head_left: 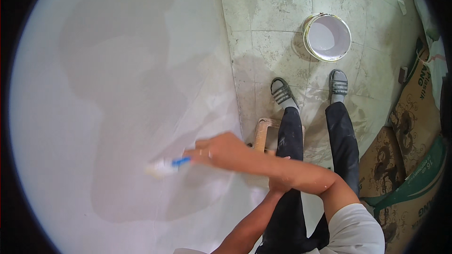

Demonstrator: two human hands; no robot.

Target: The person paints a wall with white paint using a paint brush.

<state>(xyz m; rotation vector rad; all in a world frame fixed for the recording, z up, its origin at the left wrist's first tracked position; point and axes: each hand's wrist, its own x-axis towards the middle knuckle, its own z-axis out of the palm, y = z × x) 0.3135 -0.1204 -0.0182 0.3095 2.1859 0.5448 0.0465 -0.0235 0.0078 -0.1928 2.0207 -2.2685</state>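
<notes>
Gripping the blue-handled paintbrush (168, 165) in my right hand (217, 150), crossed over leftward; brush long axis runs sideways, bristles touching the white wall (94, 113) left of the hand. Left hand (278, 184) hidden under right forearm, grip unclear. Paint bucket (327, 36) well apart beyond my feet.

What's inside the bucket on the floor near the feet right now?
The bucket holds pale, whitish paint, its smooth surface filling most of the opening. No tool shows in it. How deep the paint goes is hidden by its own surface.
</notes>
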